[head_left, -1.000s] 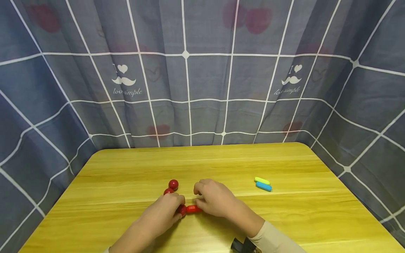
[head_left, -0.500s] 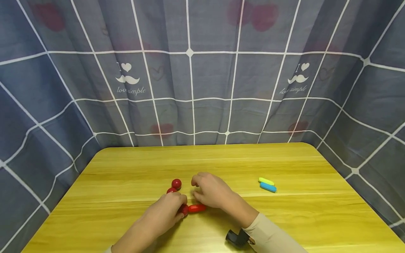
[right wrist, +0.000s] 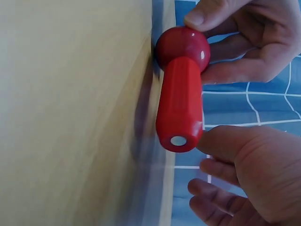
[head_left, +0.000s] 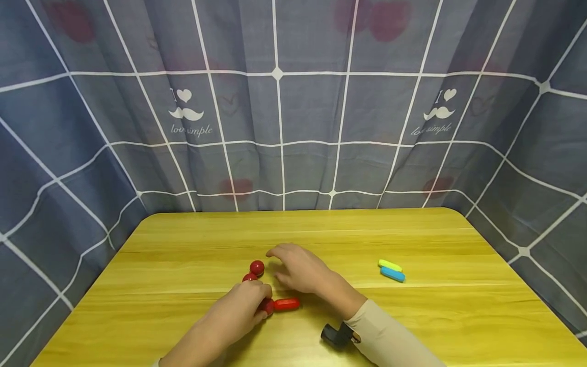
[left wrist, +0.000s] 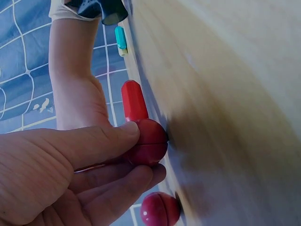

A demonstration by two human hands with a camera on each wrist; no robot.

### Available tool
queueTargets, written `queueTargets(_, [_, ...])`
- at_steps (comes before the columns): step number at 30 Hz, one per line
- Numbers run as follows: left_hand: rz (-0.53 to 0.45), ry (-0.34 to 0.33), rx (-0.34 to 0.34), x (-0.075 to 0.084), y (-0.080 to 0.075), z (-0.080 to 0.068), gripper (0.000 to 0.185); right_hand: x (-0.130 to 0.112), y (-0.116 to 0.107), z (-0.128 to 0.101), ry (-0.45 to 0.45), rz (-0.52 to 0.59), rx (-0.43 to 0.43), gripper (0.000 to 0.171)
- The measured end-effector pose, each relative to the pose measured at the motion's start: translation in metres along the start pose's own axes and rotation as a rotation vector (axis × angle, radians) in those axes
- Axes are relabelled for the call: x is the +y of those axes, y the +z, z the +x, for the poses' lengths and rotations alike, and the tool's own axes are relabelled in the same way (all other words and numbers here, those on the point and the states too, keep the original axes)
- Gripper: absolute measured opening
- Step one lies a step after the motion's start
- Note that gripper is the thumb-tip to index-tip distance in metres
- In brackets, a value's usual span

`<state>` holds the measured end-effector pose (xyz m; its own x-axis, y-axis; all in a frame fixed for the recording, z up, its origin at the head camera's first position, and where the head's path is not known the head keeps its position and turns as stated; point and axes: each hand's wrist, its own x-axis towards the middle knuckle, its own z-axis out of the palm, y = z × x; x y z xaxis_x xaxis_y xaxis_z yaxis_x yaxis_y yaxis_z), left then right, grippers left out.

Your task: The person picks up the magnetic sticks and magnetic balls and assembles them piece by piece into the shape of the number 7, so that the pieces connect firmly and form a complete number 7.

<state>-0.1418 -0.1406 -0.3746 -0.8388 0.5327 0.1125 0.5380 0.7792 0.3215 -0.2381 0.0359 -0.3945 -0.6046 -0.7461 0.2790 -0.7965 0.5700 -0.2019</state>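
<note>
**Left hand pins the ball end of the red rod while the right hand hovers past it**

The left hand (head_left: 247, 303) pinches a red ball (head_left: 267, 306) between thumb and fingers, holding it down on the yellow table (head_left: 412, 326). A short red rod (head_left: 287, 304) is joined to that ball and lies flat, its long axis running out to the right of the ball, roughly parallel to the table's near edge; the right wrist view shows its free end with a small pale disc in it.

The right hand (head_left: 298, 267) holds nothing. Its fingers are loosely spread and it hangs just beyond the rod, farther from the person, with its fingertips pointing left toward two loose red balls (head_left: 257, 267) that sit close together just behind the left hand. The right hand is the nearer one to the upper of these balls.

Well apart to the right lie a yellow-green piece (head_left: 390, 265) and a blue piece (head_left: 392, 274), side by side.
</note>
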Motion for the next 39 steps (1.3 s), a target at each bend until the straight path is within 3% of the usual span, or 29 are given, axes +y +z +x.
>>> queueTargets(7, [0.008,-0.016,-0.017,0.000,-0.002,0.000,0.024,0.005,0.003,0.012,-0.089,0.093,-0.047,0.051])
queueTargets(12, [0.000,-0.022,-0.042,0.000,-0.001,0.002,0.022,0.007,0.006,0.017,-0.166,0.219,-0.091,0.051])
queueTargets(16, [0.000,-0.021,-0.042,0.000,0.000,0.003,0.021,0.007,0.009,0.020,-0.202,0.239,-0.103,0.048])
queueTargets(29, [0.004,-0.028,-0.020,0.001,-0.001,0.001,0.021,0.005,0.012,0.023,-0.054,0.243,-0.092,0.024])
queueTargets(39, [0.014,-0.002,0.003,0.001,-0.001,0.001,0.022,0.012,0.007,0.011,0.021,0.246,-0.092,0.021])
